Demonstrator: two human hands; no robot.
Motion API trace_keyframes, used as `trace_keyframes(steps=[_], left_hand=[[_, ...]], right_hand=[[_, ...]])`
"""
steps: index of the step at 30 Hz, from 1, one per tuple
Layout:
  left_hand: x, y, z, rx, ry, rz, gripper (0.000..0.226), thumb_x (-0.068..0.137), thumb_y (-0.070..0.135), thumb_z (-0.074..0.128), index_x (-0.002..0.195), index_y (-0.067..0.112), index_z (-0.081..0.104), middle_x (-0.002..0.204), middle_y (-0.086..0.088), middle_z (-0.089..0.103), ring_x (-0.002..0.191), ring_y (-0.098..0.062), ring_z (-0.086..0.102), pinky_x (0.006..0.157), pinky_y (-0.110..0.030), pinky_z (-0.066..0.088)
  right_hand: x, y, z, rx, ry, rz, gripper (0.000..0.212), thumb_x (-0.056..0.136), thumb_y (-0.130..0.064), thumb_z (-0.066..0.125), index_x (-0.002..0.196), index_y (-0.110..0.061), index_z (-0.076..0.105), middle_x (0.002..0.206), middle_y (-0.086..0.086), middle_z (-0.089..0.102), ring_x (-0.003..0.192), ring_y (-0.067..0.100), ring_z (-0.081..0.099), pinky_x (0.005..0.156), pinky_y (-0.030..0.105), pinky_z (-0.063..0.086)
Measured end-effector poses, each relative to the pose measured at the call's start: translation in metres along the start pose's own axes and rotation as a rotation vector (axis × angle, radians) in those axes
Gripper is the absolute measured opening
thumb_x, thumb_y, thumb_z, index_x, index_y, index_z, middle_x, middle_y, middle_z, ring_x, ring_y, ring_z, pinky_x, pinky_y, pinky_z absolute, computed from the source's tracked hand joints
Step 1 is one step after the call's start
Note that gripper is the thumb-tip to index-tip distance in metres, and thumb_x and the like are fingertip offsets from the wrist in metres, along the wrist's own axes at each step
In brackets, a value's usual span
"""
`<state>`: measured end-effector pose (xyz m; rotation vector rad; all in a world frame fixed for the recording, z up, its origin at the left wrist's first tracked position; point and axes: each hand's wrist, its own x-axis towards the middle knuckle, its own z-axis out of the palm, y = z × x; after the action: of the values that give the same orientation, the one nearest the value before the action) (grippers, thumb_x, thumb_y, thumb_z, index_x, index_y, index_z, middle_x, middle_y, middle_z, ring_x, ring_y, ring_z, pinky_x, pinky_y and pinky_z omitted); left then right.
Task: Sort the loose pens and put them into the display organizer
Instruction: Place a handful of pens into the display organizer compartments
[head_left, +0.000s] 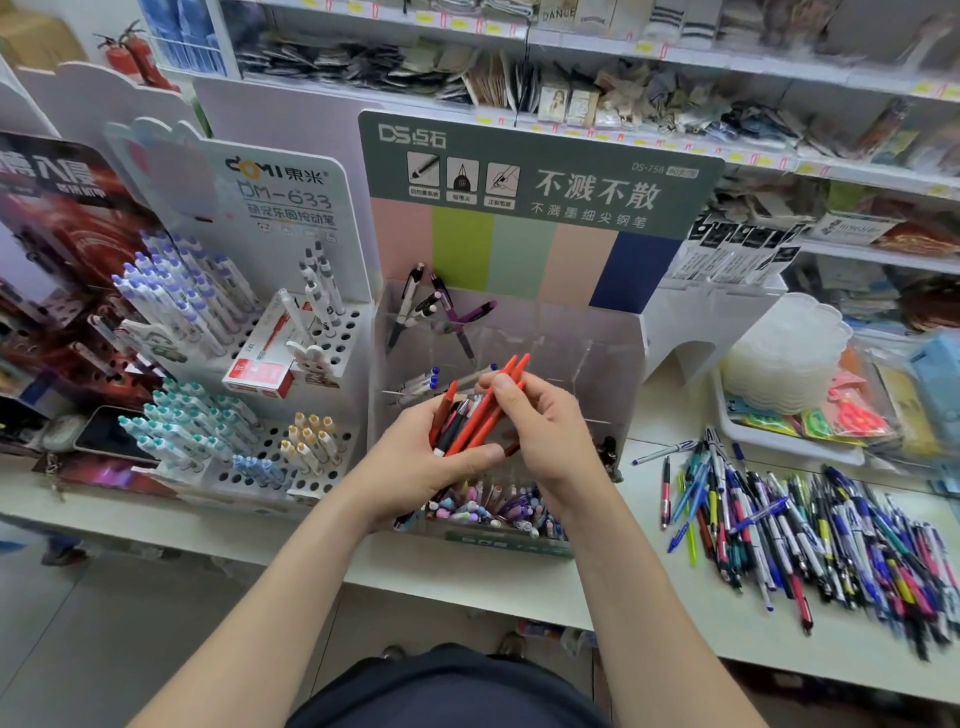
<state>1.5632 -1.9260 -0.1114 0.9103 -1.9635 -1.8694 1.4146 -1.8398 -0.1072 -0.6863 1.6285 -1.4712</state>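
The left hand (415, 462), at frame centre, has its grip curled round a mixed bundle of slim plastic pens (451, 427) with red, black and white barrels. The right hand (540, 431), just right of it, pinches smooth orange-red stick pens (511, 375) between thumb and fingers. Their upper ends point to the upper right, and their lower ends lie in the left palm with the bundle.

Both hands are in front of the clear acrylic display organizer (597, 364), a tiered box with transparent dividers and a green header card.
- Front compartment, below the hands: pastel-capped pens (488, 509), packed upright.
- Rear left compartment: black and purple pens (431, 312), leaning.

The organizer stands on the white surface (519, 577). A loose pile of multicoloured pens (805, 545) lies flat on this surface at lower right, well apart from either grip. A white perforated pen stand (332, 332) occupies the left of the frame.
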Motion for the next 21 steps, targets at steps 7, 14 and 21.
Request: trace_keyframes(steps=[7, 14, 21], left_hand=[[0.001, -0.016, -0.003, 0.048, 0.114, -0.069, 0.031, 0.109, 0.036, 0.058, 0.105, 0.005, 0.063, 0.072, -0.001, 0.073, 0.055, -0.018, 0.055, 0.05, -0.028, 0.045], [0.001, -0.027, -0.001, 0.008, 0.208, -0.167, 0.022, 0.107, 0.024, 0.059, 0.104, 0.002, 0.064, 0.071, -0.001, 0.072, 0.054, -0.017, 0.054, 0.048, -0.028, 0.042], [0.001, -0.038, 0.001, -0.018, 0.189, -0.322, 0.018, 0.103, 0.014, 0.052, 0.106, 0.002, 0.064, 0.067, -0.003, 0.072, 0.053, -0.015, 0.053, 0.046, -0.029, 0.04]], right_hand=[[-0.001, 0.001, -0.003, 0.1, 0.25, -0.268, 0.027, 0.116, -0.031, 0.038, 0.114, -0.016, 0.06, 0.072, 0.005, 0.059, 0.065, 0.027, 0.073, 0.062, 0.041, 0.06], [0.0, 0.01, -0.032, -0.824, -0.319, 0.15, 0.01, 0.103, -0.03, 0.055, 0.11, -0.023, 0.054, 0.089, 0.002, 0.066, 0.062, 0.014, 0.056, 0.055, 0.035, 0.046], [0.023, 0.046, -0.03, -1.097, -0.282, 0.228, 0.02, 0.095, -0.015, 0.051, 0.109, -0.006, 0.061, 0.093, 0.015, 0.068, 0.069, 0.028, 0.059, 0.064, 0.039, 0.052]])
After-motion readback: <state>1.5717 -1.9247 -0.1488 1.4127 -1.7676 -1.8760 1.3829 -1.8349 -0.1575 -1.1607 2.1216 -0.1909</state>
